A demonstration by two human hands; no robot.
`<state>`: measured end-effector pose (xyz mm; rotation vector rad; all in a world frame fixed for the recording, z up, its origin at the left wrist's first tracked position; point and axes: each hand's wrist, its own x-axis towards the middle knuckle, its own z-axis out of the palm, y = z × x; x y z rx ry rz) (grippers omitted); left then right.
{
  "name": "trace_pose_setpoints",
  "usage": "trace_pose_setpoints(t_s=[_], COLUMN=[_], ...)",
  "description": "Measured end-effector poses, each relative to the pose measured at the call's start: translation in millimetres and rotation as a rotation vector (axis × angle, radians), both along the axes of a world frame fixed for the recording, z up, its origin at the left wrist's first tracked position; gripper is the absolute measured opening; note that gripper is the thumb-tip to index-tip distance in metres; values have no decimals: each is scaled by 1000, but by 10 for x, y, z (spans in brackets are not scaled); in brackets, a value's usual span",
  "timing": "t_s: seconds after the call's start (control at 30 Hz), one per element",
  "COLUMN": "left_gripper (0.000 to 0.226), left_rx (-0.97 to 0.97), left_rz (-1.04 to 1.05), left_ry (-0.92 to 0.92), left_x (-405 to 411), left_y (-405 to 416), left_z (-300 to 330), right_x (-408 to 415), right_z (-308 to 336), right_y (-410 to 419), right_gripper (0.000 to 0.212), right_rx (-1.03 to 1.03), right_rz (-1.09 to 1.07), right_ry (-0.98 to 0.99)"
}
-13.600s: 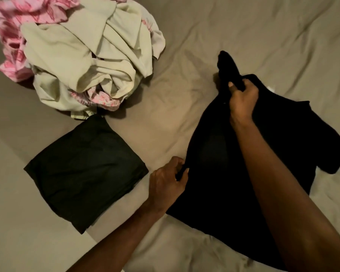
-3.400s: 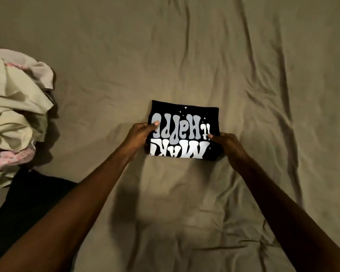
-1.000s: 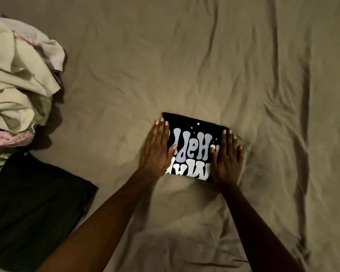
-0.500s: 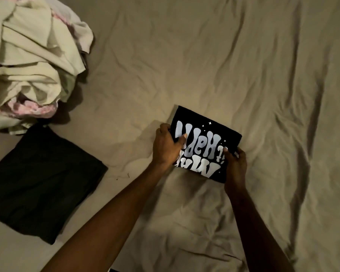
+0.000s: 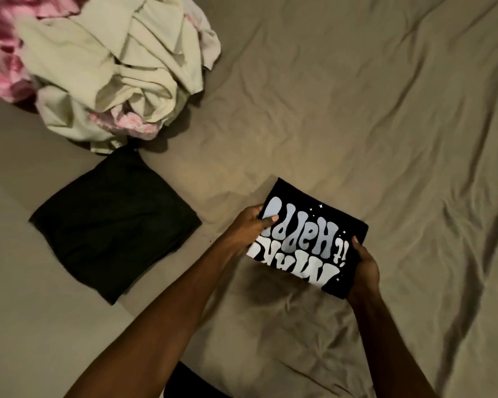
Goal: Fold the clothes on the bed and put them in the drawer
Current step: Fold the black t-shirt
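Bedroom; wrinkled bed sheet, unfolded clothes pile

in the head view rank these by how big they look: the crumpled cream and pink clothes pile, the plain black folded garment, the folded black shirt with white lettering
1. Crumpled cream and pink clothes pile, cut off by the frame.
2. Plain black folded garment.
3. Folded black shirt with white lettering, held by both hands and possibly nearer the camera, yet it looks smallest.
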<state>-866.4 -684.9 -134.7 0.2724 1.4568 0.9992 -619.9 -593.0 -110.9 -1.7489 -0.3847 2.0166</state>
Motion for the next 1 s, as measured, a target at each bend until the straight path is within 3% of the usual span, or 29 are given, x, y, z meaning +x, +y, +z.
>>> trace_pose_setpoints(t_s=[0.13, 0.37, 0.5, 0.63, 0.87, 1.0], left_gripper=[22, 33, 35, 55, 43, 46], left_rx=[-18, -82, -195, -196, -96, -167], left_rz=[149, 362, 340, 330, 538, 549], left_ry=[32, 35, 66, 140, 55, 313], left_x=[-140, -293, -180, 0, 36, 133], left_y=[-696, -1941, -2540, -2855, -3013, -3078], left_z=[81, 225, 415, 482, 465, 459], right_x=[-242, -825, -1032, -1115, -1539, -1730], right_z=[-41, 34, -38, -134, 19, 34], right_y=[-311, -815, -1136, -1275, -1247, -1131], right_gripper=[51, 28, 25, 31, 35, 36], right_rx=[39, 141, 265, 346, 468, 356], right_rz=[179, 557, 778, 806, 1100, 1082], right_ry=[-14, -35, -96, -73, 74, 159])
